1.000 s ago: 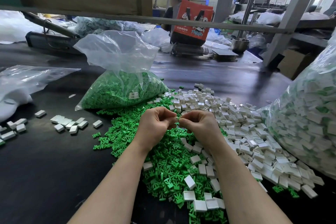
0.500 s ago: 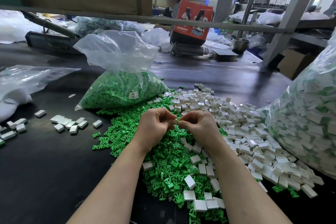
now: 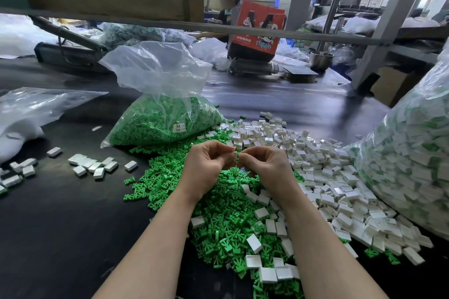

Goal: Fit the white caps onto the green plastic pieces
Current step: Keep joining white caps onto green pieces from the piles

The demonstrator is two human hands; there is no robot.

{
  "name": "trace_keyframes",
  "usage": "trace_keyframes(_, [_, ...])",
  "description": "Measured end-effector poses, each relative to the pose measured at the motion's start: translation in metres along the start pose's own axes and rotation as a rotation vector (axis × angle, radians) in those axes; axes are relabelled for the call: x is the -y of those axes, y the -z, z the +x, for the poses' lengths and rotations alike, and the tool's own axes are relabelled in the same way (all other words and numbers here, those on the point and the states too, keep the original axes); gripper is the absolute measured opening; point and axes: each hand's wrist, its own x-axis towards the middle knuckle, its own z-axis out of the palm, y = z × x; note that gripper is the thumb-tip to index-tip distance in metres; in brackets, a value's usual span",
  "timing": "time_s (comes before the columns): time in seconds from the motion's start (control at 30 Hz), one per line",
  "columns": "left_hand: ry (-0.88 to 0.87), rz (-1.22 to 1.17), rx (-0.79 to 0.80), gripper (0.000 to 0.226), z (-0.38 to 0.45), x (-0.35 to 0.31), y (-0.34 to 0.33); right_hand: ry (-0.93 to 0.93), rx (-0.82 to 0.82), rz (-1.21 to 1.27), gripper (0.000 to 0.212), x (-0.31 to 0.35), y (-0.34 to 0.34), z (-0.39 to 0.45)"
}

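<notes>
Both hands' fingers (image 3: 245, 156) pinch one upright white cap (image 3: 234, 155).

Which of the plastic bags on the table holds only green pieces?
The open clear bag beyond the left hand; the big bag at the right edge holds white caps mixed with green.

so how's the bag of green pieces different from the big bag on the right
The bag of green pieces holds only loose green parts; the big bag on the right holds white caps with green showing through. The first is smaller, with its slack top standing open; the second bulges and runs out of frame. Both are clear plastic.
</notes>
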Motion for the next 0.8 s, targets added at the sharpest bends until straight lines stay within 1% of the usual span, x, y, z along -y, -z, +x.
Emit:
trace_keyframes(0.1, [0.048, -0.078, -0.025, 0.011, 0.0001, -0.0008, 0.0004, -0.033, 0.006, 0.07, 0.009, 0.0008, 0.0002, -0.0008])
trace_keyframes(0.23, [0.114, -0.157, -0.063, 0.008, 0.0013, -0.0012, 0.0012, -0.112, 0.035, 0.245, 0.023, 0.0026, 0.0027, -0.0003])
trace_keyframes(0.33, [0.128, -0.172, -0.066, 0.007, 0.0013, -0.0017, 0.002, -0.152, 0.055, 0.307, 0.031, 0.0039, 0.0038, -0.0009])
trace_keyframes(0.4, [0.133, -0.181, -0.07, 0.007, 0.0011, -0.002, 0.002, -0.162, 0.053, 0.334, 0.032, 0.0026, 0.0044, -0.0002])
trace_keyframes(0.43, [0.135, -0.182, -0.07, 0.007, 0.001, -0.0021, 0.0019, -0.161, 0.055, 0.345, 0.03, 0.0024, 0.0045, 0.0002])
trace_keyframes(0.5, [0.131, -0.176, -0.064, 0.008, 0.0006, -0.0026, 0.0015, -0.137, 0.07, 0.332, 0.019, 0.0016, 0.0046, 0.0011])
trace_keyframes(0.6, [0.112, -0.158, -0.044, 0.008, -0.0005, -0.0037, -0.0002, -0.106, 0.036, 0.22, 0.007, -0.0007, 0.0021, 0.0014])
trace_keyframes(0.67, [0.09, -0.151, -0.035, 0.009, -0.0014, -0.0044, -0.0015, -0.106, -0.013, 0.198, 0.004, -0.0024, 0.0009, 0.002])
trace_keyframes(0.8, [0.044, -0.127, -0.029, 0.013, -0.002, -0.0041, -0.0035, -0.082, -0.025, 0.155, 0.007, -0.0023, 0.0008, 0.0014])
